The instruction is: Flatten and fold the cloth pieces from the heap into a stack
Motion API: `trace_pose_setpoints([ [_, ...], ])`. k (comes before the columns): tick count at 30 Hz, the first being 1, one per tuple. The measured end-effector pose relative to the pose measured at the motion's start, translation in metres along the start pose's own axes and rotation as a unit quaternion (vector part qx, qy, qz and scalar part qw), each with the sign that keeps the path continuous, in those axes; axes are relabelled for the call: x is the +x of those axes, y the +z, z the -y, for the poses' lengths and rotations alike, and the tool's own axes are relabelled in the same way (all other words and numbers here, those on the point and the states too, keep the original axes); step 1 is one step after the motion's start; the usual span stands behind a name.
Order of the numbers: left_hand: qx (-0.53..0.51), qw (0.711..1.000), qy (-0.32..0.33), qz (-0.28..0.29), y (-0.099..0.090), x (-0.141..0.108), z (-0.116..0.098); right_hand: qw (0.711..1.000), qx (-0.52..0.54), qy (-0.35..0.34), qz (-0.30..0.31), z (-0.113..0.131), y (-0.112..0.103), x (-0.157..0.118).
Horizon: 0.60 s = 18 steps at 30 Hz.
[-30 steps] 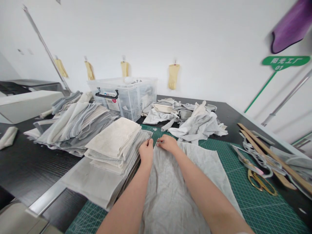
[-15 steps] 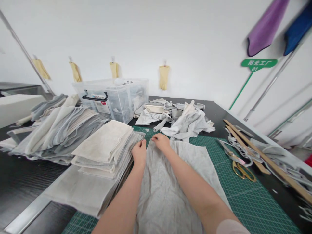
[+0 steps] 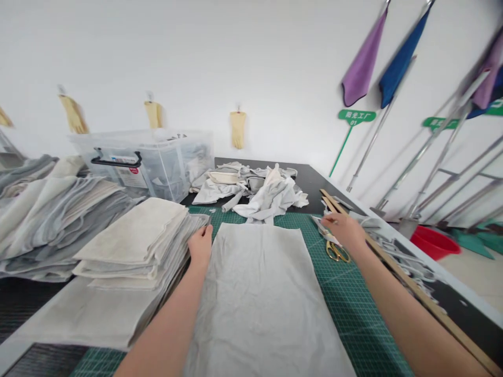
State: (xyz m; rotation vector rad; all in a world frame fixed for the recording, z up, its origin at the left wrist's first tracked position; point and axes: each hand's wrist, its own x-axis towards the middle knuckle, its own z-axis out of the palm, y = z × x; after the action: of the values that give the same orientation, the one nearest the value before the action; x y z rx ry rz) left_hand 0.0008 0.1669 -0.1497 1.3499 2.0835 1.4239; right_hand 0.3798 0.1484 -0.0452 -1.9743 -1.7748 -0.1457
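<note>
A light grey cloth (image 3: 259, 293) lies spread in front of me on the green cutting mat (image 3: 334, 309). My left hand (image 3: 200, 245) is curled closed at the cloth's upper left corner, beside the stack of folded cloths (image 3: 137, 230); whatever its fingers may hold is hidden. Off to the right, my right hand (image 3: 346, 230) reaches over the tools at the mat's edge, its fingers bunched and partly blurred. Directly below those fingers lie gold-handled scissors (image 3: 337, 252) and a pointed metal blade (image 3: 317, 225). Whether the fingers grip anything there is unclear.
Crumpled grey scraps (image 3: 267, 191) are heaped behind the mat. At the back left stand a clear plastic bin (image 3: 157, 162) and a pile of grey cloths (image 3: 66, 220). Long wooden strips (image 3: 408, 283) and cut trimmings (image 3: 412, 262) run along the right edge. A red basin (image 3: 436, 242) sits beyond.
My right hand has left the cloth's top edge and moved right to the scissors. The cloth now lies flatter. My left hand stays near the corner; the view has turned right.
</note>
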Motion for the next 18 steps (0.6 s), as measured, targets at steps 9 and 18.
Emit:
trace_pose_setpoints([
  [9, 0.032, 0.998, 0.058, 0.002, -0.008, -0.017, -0.013, 0.987, -0.115, 0.095, -0.05, -0.132, -0.025, -0.102],
  [18, 0.06, 0.99, 0.128, -0.029, -0.021, -0.044, -0.036, 0.988, 0.062, -0.137, -0.027, -0.075, -0.048, -0.195],
])
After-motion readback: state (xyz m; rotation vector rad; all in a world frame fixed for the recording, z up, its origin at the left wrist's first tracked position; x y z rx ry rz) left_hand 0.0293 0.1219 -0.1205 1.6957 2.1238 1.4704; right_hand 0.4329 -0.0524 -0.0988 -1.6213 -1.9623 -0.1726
